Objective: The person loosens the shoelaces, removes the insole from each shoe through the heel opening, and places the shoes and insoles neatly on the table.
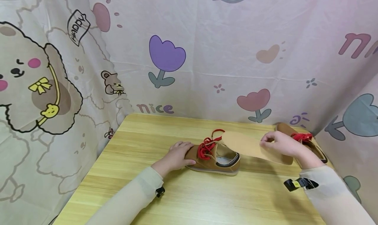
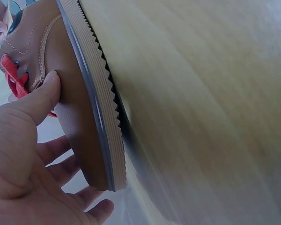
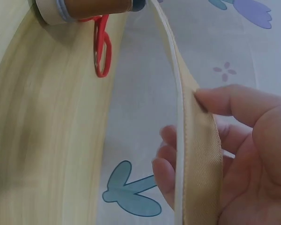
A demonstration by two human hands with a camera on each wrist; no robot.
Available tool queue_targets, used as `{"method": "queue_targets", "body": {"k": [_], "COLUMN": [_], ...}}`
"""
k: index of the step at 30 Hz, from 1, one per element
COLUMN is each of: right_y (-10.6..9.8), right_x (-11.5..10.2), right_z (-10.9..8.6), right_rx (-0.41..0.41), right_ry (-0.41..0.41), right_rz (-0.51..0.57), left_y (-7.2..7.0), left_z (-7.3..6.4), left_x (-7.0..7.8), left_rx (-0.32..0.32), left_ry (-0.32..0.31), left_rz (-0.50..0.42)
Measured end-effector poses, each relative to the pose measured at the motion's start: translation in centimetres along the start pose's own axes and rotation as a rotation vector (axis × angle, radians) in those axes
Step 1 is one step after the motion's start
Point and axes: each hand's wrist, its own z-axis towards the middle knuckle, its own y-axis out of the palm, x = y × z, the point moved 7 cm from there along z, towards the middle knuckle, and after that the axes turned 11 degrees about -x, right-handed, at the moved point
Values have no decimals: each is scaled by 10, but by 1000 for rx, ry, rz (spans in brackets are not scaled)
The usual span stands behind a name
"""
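While gripping the brown shoe [image 1: 208,163] on the table [image 1: 189,195] with the left hand [image 1: 178,156], apparently for steadiness, pinches the insole [image 1: 246,144] by its edge with the right hand [image 1: 280,144], perhaps to leave the tip [image 1: 226,138] free near the opening [image 1: 222,160].

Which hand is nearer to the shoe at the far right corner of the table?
The right hand: it pinches the tan insole close in front of the corner shoe. The left hand is farther left, on the other shoe.
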Motion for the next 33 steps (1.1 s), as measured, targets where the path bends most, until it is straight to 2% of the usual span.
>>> {"method": "queue_targets", "body": {"k": [12,18,33], "right_y": [1,6,22], "right_x": [23,37,52], "right_z": [11,20,40], "right_rx": [107,132,171], "right_ry": [150,188,263], "right_rz": [-1,8,71], "left_y": [0,0,-1], "left_z": [0,0,-2], "left_x": [0,0,1], "left_rx": [6,4,1], "left_ry": [0,-1,-2], "left_rz": [-5,-5,-8]}}
